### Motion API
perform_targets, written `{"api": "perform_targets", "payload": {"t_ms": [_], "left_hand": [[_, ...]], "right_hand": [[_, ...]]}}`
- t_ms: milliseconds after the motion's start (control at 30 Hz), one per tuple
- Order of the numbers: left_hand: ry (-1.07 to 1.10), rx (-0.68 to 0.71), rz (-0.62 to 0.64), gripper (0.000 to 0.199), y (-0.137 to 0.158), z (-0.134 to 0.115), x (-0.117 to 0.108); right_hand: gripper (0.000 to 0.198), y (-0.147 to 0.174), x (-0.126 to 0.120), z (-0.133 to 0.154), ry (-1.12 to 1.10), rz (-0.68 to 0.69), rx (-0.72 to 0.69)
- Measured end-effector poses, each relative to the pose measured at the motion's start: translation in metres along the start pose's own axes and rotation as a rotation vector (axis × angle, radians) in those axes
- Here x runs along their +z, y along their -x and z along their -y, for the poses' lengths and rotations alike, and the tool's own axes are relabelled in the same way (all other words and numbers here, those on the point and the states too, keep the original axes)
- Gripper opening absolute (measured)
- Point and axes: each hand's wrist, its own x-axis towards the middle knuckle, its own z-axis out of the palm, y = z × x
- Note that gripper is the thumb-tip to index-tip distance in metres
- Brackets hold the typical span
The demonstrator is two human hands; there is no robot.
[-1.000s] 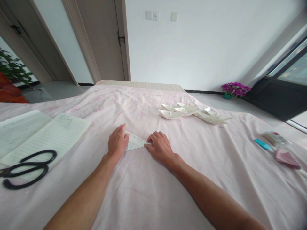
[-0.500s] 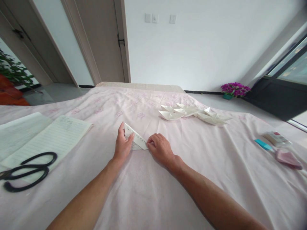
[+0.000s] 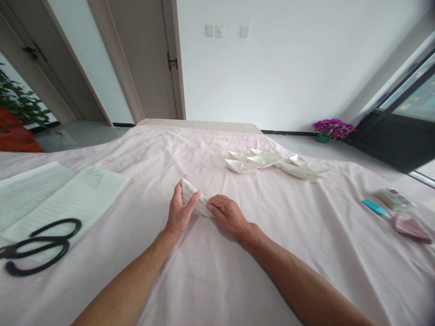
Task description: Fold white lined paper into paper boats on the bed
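A folded sheet of white paper (image 3: 201,207) with handwriting on it is held between my two hands, just above the pink cloth. My left hand (image 3: 181,208) grips its left end, the thumb on the near face and the fingers behind. At the right corner, my right hand (image 3: 227,213) pinches the paper with thumb and curled fingers. Part of the folded paper is hidden by the fingers. Farther back to the right lie several folded paper boats (image 3: 243,165), grouped close together.
On the left lies an open lined notebook (image 3: 73,199) with black-handled scissors (image 3: 44,244) partly over it. To the right are a blue object (image 3: 374,207), a clear-wrapped packet (image 3: 394,199) and a pink item (image 3: 412,227). The pink flowered cloth (image 3: 217,280) has wrinkles.
Both hands have shifted slightly right with the paper. The left hand has moved closer to the right one, and the paper now looks narrower and tilted, its near face partly turned.
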Motion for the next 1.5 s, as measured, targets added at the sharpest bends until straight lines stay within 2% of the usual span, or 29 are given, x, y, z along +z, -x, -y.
{"api": "perform_targets", "payload": {"t_ms": [167,367,533,667,733,1000,1067,1133,1233,1367,1500], "left_hand": [[0.011,-0.045,0.016,0.071,0.003,-0.009,0.004],[0.059,-0.088,0.019,0.065,0.007,-0.009,0.012],[0.086,-0.091,0.063,0.076,0.009,-0.007,0.013],[0.069,-0.076,0.113,0.077,0.012,-0.009,0.013],[0.077,-0.08,0.133,0.077,0.013,-0.009,0.013],[0.117,-0.076,0.205,0.072,0.012,-0.008,0.013],[0.131,-0.057,0.233,0.071,0.012,-0.009,0.014],[0.128,-0.037,0.267,0.07,0.013,-0.009,0.015],[0.04,0.0,0.254,0.067,0.013,-0.006,0.015],[-0.197,0.081,0.175,0.052,0.01,0.002,0.014],[-0.338,0.113,0.18,0.04,0.008,0.003,0.011]], "right_hand": [[0.028,0.003,-0.001,0.007,-0.015,-0.007,-0.073],[0.03,0.005,0.003,0.01,0.092,-0.084,-0.07],[0.024,0.004,0.008,0.002,0.09,-0.175,0.024],[0.017,0.002,0.011,0.001,0.101,-0.234,0.198],[0.022,0.001,0.011,0.002,0.091,-0.26,0.275],[0.051,-0.003,0.005,0.004,0.027,-0.202,0.4],[0.048,-0.004,0.005,0.003,0.022,-0.161,0.386],[0.033,-0.003,0.005,0.001,0.009,-0.097,0.34],[0.024,-0.003,0.005,-0.002,-0.016,-0.066,0.296],[0.032,-0.002,0.004,-0.006,-0.033,-0.122,0.279],[0.04,-0.001,0.004,-0.01,-0.026,-0.128,0.256]]}}
